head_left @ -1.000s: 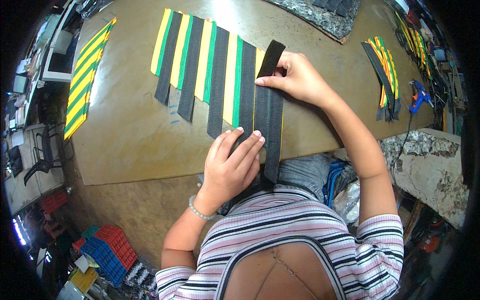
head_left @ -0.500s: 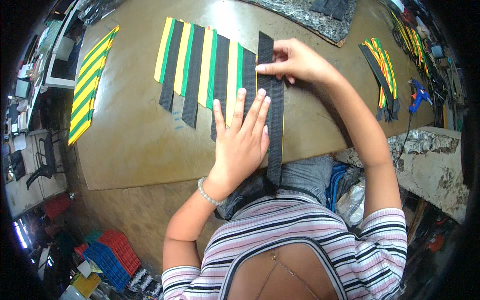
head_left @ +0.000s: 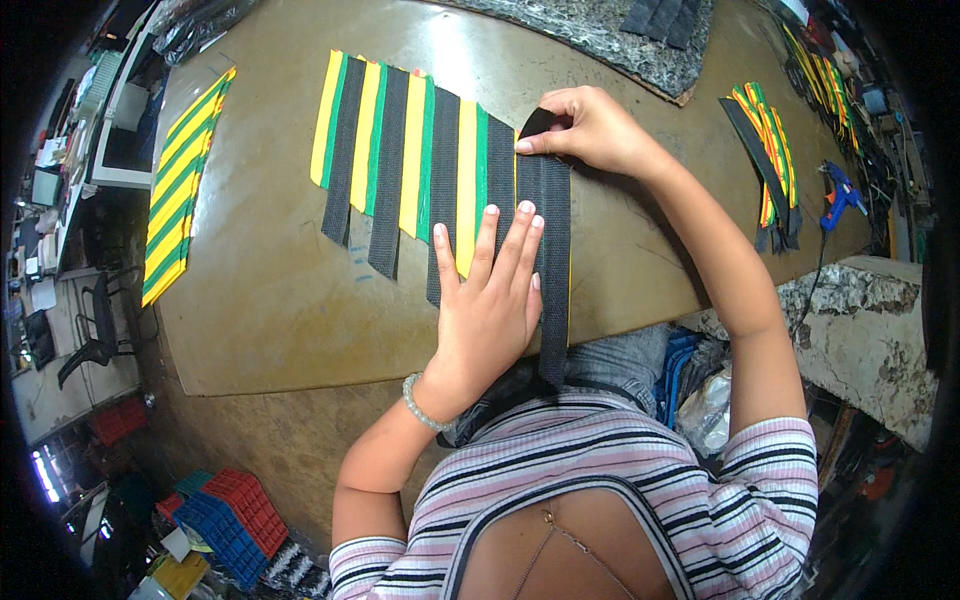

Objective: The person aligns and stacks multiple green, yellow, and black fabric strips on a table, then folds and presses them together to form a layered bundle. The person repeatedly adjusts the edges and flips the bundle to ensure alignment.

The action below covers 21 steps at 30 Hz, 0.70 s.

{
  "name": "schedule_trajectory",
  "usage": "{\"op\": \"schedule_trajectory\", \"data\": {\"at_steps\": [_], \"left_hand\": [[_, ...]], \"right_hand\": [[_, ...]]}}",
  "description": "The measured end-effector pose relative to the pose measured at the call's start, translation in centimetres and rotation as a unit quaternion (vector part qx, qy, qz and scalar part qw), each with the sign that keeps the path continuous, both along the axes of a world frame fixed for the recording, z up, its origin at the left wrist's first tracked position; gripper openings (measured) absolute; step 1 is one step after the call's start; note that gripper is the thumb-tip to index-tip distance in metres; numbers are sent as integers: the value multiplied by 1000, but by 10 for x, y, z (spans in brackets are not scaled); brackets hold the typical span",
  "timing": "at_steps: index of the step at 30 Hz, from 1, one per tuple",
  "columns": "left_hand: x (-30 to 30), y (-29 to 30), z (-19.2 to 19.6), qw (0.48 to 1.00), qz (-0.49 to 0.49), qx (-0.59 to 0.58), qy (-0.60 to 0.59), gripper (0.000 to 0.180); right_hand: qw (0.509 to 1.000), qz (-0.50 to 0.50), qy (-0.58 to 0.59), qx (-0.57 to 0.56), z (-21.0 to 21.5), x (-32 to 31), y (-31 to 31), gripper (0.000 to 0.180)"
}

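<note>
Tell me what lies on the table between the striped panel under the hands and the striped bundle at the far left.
In the head view, only bare brown tabletop lies between the striped panel and the left bundle.

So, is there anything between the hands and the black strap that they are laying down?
Nothing visible. The left hand lies flat on the black strap, and the right hand pinches its top end directly.

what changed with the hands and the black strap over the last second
The left hand went from curled at the table's near edge to flat, fingers spread, pressing the black strap farther up. The right hand kept pinching the strap's top end. The striped panel stayed in place.
</note>
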State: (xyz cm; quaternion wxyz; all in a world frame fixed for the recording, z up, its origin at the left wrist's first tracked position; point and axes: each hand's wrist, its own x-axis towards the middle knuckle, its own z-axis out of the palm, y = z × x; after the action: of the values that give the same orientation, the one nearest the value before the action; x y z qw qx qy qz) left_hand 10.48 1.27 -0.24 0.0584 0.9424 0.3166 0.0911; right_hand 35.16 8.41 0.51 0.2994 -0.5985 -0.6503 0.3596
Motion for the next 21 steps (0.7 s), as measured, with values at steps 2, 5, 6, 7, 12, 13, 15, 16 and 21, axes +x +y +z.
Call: {"op": "schedule_trajectory", "data": {"at_steps": [2,5,6,7,12,13,15,16,21], "left_hand": [[0,0,0,1000,0,0,-3,58],[0,-1,0,1000,0,8,-2,58],[0,-1,0,1000,0,8,-2,58],[0,-1,-1,1000,-1,10,-2,57],[0,-1,-3,1000,-2,12,-1,57],[0,-1,-3,1000,-2,11,-3,57],[-1,-2,-3,1000,-2,12,-6,57],[-1,-2,-4,1000,-2,16,-8,56],[0,-2,-4,1000,5,7,-17,55]], "right_hand": [[1000,-6,-18,16,1,-1,-1,28],[999,-16,-33,13,1,-3,-5,29],[999,-21,-28,9,0,-3,-6,29],[999,-20,-3,45,-2,-3,-7,29],[998,-36,-53,-7,-15,4,2,38],[999,-13,-32,21,-15,5,6,40],[987,-40,-149,46,-10,3,7,40],[975,-42,-190,106,-5,-1,5,41],[930,-66,-256,257,20,-46,-54,22]]}}
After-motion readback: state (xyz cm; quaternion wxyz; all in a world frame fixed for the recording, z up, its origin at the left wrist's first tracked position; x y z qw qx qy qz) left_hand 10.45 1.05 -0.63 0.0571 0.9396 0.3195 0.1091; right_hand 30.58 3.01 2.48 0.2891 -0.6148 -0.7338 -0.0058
